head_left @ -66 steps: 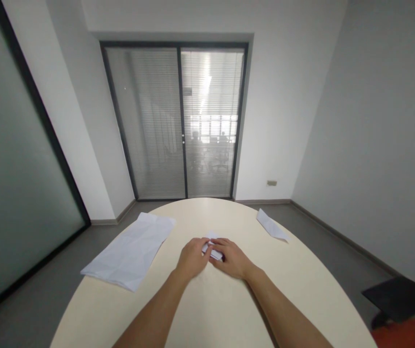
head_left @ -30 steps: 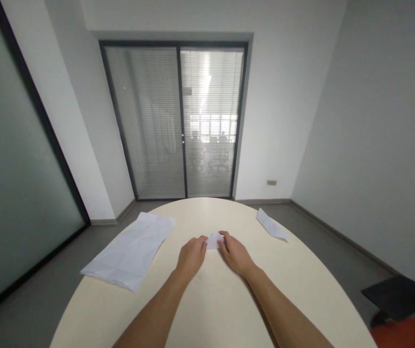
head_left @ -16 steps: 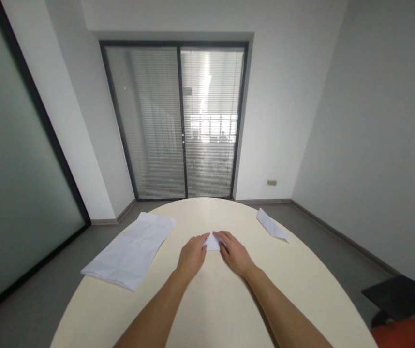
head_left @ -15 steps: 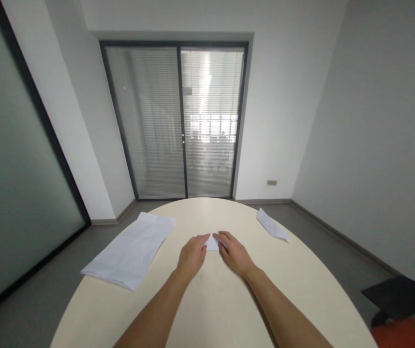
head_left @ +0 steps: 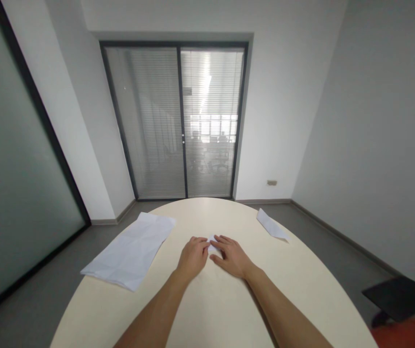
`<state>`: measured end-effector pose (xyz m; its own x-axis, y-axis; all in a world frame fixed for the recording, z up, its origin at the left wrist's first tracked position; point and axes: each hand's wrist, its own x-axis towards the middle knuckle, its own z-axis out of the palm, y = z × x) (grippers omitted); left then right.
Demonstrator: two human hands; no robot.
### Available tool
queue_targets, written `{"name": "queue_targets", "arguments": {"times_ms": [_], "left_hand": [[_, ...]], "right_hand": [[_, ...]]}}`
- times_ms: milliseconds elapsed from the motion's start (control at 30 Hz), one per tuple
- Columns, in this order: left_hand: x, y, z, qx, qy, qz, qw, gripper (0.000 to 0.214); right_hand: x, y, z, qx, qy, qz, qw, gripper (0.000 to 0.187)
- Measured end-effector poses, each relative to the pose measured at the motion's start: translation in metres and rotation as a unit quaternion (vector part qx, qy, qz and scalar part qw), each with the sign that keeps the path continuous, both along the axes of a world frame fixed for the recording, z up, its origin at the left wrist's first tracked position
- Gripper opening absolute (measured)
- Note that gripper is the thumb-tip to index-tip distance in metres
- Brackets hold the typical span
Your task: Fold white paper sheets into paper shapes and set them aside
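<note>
Head view: left hand [head_left: 193,257] holds 1 edge of the paper [head_left: 213,248]. Right hand [head_left: 233,258], thumb spread wide, touches it.

The small folded paper [head_left: 212,249] between the left hand [head_left: 193,256] and the right hand [head_left: 232,257] is white; the broad paper sheet [head_left: 131,251] left of them is white with faint grey creases; the slim folded paper strip [head_left: 272,226] beyond the right hand is white; the round table [head_left: 211,309] under both is plain cream; the framed glass door [head_left: 156,125] beyond is black-edged, striped fine grey.
</note>
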<state>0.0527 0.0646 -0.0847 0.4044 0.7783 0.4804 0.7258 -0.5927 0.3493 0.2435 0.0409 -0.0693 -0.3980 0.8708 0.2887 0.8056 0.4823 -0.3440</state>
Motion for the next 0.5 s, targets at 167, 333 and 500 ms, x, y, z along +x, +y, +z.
{"name": "queue_targets", "arguments": {"times_ms": [167,333,500], "left_hand": [[-0.0007,-0.0010,0.0002,-0.002,0.002,-0.006,1.000,0.030],[-0.0019,-0.0029,0.0017,-0.014,0.013,-0.017,1.000,0.032],[-0.0018,-0.0034,0.0025,-0.018,0.007,-0.025,1.000,0.033]], "right_hand": [[0.0001,0.0037,-0.0016,0.016,0.008,0.009,1.000,0.047],[0.0001,0.0051,-0.0012,0.028,0.021,0.006,0.999,0.042],[0.0011,0.0053,-0.0015,0.027,0.037,-0.008,0.999,0.037]]}}
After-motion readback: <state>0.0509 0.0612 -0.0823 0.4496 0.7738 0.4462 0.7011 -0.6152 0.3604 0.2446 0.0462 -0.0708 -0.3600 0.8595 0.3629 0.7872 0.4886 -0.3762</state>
